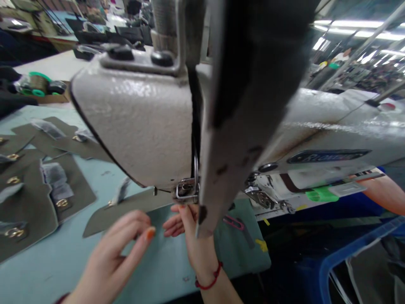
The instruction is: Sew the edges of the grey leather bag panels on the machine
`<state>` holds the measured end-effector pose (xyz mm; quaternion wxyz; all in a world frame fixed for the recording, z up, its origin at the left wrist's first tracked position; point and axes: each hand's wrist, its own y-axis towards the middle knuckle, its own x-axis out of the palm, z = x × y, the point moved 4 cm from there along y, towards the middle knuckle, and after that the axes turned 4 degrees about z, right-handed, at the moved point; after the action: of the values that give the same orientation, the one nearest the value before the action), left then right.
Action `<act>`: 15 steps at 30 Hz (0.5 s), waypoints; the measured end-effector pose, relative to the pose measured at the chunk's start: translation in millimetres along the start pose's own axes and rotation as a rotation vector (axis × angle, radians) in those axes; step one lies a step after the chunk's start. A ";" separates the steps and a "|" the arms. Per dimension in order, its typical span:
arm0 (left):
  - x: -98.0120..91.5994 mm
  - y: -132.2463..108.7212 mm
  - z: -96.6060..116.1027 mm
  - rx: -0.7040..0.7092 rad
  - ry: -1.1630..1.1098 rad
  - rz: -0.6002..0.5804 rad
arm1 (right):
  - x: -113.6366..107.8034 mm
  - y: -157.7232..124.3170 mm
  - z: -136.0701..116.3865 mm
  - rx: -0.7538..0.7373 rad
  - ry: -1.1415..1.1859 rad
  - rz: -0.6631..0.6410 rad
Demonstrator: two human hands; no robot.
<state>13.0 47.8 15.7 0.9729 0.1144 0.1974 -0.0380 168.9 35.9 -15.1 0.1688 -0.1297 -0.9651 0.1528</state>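
My left hand (pixel 118 253) hovers over the pale green table left of the needle area. Its fingers are curled and the thumb meets the index finger; whatever may be between them is too small to make out. Under the head of a sewing machine (pixel 136 114), my right hand (pixel 186 223) is open, palm partly up, fingers stretched to the left. The thumb of that hand reaches up near the presser foot (pixel 186 190), and the machine hides part of it. Just behind both hands lies a grey-brown flat piece (pixel 107 217) with a metal fitting and a clear plastic wrap.
Several similar flat pieces (pixel 76 181) with gold-coloured fittings overlap on the left. Pink-handled snips (pixel 234 221) lie right of my right hand. A blue bin (pixel 325 270) holding dark material stands at lower right. Thread spools (pixel 39 84) sit in a box at upper left.
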 end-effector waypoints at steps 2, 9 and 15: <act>25.7 -20.4 -22.7 -0.298 -0.278 -0.094 | -3.9 -7.4 -4.9 -0.039 -0.011 -0.005; 72.6 23.5 -43.7 -0.683 -0.854 -0.144 | -19.1 -27.8 -3.6 -0.071 -0.080 0.012; 63.7 31.7 -31.4 -0.697 -0.618 -0.168 | -19.5 -33.4 12.2 -0.029 -0.120 -0.021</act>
<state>63.5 84.2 -30.8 0.9600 -0.2518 -0.0920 -0.0803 175.6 -3.8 -20.3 0.1104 -0.1125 -0.9769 0.1443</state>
